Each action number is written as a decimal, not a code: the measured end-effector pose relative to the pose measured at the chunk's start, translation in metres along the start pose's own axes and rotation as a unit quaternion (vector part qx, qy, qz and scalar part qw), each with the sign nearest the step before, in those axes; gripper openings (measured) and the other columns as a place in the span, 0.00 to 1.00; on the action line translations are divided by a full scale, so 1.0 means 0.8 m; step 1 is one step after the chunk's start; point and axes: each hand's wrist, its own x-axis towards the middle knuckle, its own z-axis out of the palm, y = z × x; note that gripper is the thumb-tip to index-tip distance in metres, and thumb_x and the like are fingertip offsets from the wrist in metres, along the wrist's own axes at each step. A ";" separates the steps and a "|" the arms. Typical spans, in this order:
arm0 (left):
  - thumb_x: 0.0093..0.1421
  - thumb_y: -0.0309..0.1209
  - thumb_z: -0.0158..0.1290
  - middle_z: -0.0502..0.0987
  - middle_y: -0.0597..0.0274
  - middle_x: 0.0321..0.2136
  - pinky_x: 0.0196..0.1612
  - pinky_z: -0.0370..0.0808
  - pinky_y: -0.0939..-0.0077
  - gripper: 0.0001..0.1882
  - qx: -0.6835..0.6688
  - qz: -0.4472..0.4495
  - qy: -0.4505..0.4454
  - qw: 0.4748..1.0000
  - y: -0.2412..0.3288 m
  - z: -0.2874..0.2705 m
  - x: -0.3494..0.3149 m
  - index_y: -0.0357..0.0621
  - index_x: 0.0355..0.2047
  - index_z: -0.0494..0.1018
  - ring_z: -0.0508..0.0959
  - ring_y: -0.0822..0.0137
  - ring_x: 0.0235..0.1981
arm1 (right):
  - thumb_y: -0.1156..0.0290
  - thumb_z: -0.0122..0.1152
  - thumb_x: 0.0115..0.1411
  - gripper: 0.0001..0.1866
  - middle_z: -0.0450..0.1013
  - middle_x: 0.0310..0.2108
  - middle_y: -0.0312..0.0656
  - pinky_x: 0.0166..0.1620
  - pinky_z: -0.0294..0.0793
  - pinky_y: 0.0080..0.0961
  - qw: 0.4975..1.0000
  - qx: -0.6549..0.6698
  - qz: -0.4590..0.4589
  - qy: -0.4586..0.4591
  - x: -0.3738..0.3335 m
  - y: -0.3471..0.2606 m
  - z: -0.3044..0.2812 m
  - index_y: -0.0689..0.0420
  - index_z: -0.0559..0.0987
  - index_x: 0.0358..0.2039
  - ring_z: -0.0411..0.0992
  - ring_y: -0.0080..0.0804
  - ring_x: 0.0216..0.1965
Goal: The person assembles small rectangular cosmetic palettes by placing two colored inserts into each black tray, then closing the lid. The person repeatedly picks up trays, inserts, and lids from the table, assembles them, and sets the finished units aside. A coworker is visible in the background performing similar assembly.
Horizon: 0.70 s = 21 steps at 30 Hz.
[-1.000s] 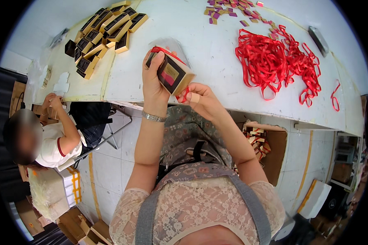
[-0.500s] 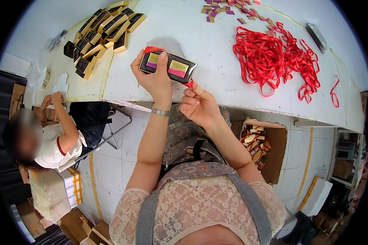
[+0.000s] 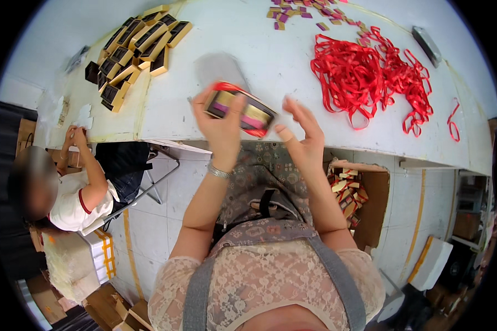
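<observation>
My left hand [image 3: 218, 129] is closed round a small chocolate box [image 3: 254, 119], held tilted above the front edge of the table. The box has a gold rim and a dark inside with gold, purple and pink wrapped pieces. Red ribbon [image 3: 226, 86] runs across its upper left corner, and more red shows at its lower right. My right hand [image 3: 306, 140] is just right of the box, apart from it, fingers spread and holding nothing. Both hands and the box are somewhat blurred by motion.
Gold boxes with dark trays [image 3: 132, 47] are heaped at the far left. A tangle of red ribbon loops [image 3: 350, 77] lies right, below scattered small coloured squares [image 3: 292, 12]. A carton [image 3: 376, 198] of ribboned boxes stands under the table. A co-worker's hands [image 3: 76, 137] are at left.
My right hand has let go of the red ribbon at the box's lower right corner and moved right, its fingers opening. The box in my left hand has shifted right and a little nearer.
</observation>
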 end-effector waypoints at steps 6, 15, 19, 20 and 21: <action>0.62 0.38 0.58 0.56 0.42 0.68 0.69 0.53 0.56 0.29 0.293 0.190 -0.209 0.913 -0.003 -0.042 -0.001 0.39 0.61 0.66 0.57 0.50 0.68 | 0.79 0.67 0.49 0.29 0.76 0.50 0.47 0.57 0.69 0.32 0.910 -0.100 0.174 -0.362 -0.010 -0.021 -0.208 0.62 0.76 0.55 0.72 0.36 0.55; 0.64 0.37 0.54 0.70 0.44 0.53 0.58 0.66 0.65 0.32 0.282 -0.164 -0.136 0.935 -0.104 -0.085 0.115 0.32 0.61 0.57 0.70 0.55 0.55 | 0.54 0.60 0.63 0.31 0.75 0.53 0.50 0.47 0.75 0.28 0.974 -0.140 0.125 -0.129 0.091 0.046 -0.053 0.57 0.69 0.63 0.77 0.33 0.47; 0.62 0.31 0.53 0.73 0.48 0.43 0.47 0.73 0.66 0.24 0.252 -0.123 -0.199 0.939 -0.092 -0.036 0.103 0.32 0.54 0.60 0.74 0.63 0.44 | 0.54 0.58 0.62 0.38 0.72 0.53 0.58 0.51 0.73 0.40 0.940 -0.071 0.209 -0.260 0.173 0.140 0.080 0.68 0.61 0.64 0.74 0.49 0.47; 0.62 0.29 0.52 0.73 0.48 0.44 0.46 0.73 0.67 0.24 0.260 -0.158 -0.208 0.929 -0.086 -0.030 0.100 0.32 0.55 0.60 0.74 0.64 0.44 | 0.55 0.58 0.62 0.37 0.72 0.52 0.59 0.53 0.72 0.42 0.947 -0.127 0.161 -0.248 0.168 0.141 0.084 0.68 0.61 0.63 0.74 0.52 0.47; 0.61 0.28 0.52 0.73 0.48 0.44 0.46 0.73 0.69 0.23 0.265 -0.193 -0.220 0.919 -0.081 -0.019 0.096 0.33 0.55 0.61 0.74 0.65 0.45 | 0.57 0.58 0.61 0.36 0.73 0.51 0.60 0.54 0.71 0.44 0.948 -0.184 0.112 -0.232 0.157 0.142 0.084 0.68 0.62 0.62 0.73 0.55 0.47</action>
